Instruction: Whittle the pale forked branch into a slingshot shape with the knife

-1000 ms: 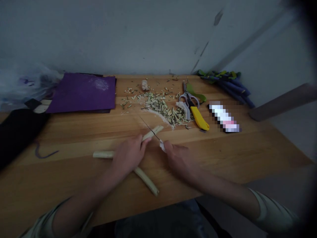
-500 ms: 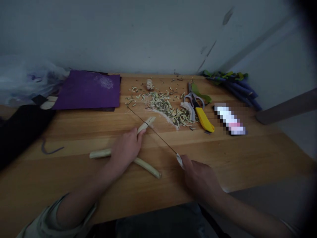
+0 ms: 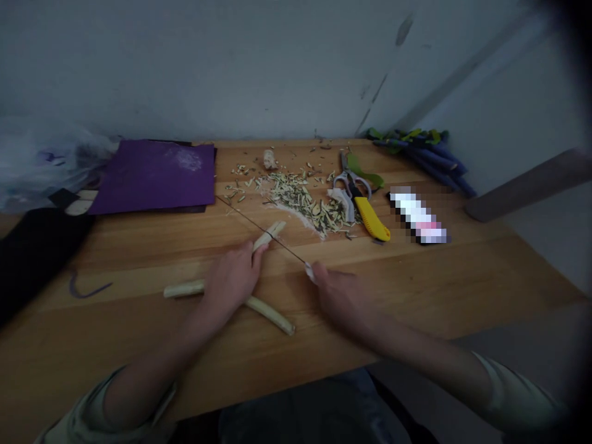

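My left hand is closed around a pale peeled stick, its far end jutting past my thumb. Across that end lies a thin dark saw blade. Its near end is wrapped in something white, and my right hand is closed on this wrapping. Under my left hand lies more peeled wood, showing on both sides. Whether it is one bent stick or two, my hand hides.
Chips are heaped beyond my hands, beside scissors, a yellow-handled cutter and a phone. A purple sheet and plastic bag lie left. Purplish stems rest at the back right.
My right hand has pushed forward and left, and the saw blade has slid further across the stick. My left hand keeps its hold. The view has shifted slightly.
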{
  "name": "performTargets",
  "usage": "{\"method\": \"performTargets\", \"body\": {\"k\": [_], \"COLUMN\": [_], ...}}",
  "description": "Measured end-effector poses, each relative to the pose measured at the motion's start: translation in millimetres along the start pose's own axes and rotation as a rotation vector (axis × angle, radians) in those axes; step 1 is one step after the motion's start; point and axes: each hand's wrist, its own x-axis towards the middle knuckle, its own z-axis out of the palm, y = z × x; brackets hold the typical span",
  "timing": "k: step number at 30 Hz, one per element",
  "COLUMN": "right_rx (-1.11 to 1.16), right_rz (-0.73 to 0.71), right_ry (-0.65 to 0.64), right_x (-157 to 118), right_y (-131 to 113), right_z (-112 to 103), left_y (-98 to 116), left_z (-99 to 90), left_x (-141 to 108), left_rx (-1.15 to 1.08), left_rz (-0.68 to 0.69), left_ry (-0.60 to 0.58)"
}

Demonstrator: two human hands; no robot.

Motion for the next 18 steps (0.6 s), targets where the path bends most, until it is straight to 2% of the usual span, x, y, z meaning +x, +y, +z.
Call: {"method": "performTargets", "body": {"k": [2, 4, 7, 10, 13, 18], "right_rx": [0.006, -0.003, -0.04, -0.039, -0.031, -0.035], "right_rz": [-0.027, -0.026, 0.048, 0.075, 0.033, 0.064], "right_ry": [-0.007, -0.031, -0.076, -0.064, -0.029, -0.086], "right_x": [0.7, -10.1, -24.3, -12.4, -0.5, -22.6], "right_y": [0.1, 6.3, 17.9, 16.1, 11.2, 22.8], "right_z": [-1.8, -1.9, -2.7, -6.1, -4.7, 4.7], "left_y": [0.3, 0.6, 1.4, 2.6, 3.6, 3.8], "left_z": [0.6, 0.7, -0.1, -1.8, -3.0, -1.4], "left_x": [0.3, 0.9, 1.1, 0.3, 0.1, 0.5], "left_rx": [-0.003, -0.005, 0.0, 0.013, 0.013, 0.008], "left_rz": [-0.016, -0.033, -0.024, -0.015, -0.016, -0.017], "left_ry": [0.006, 0.01, 0.021, 0.031, 0.035, 0.039]}}
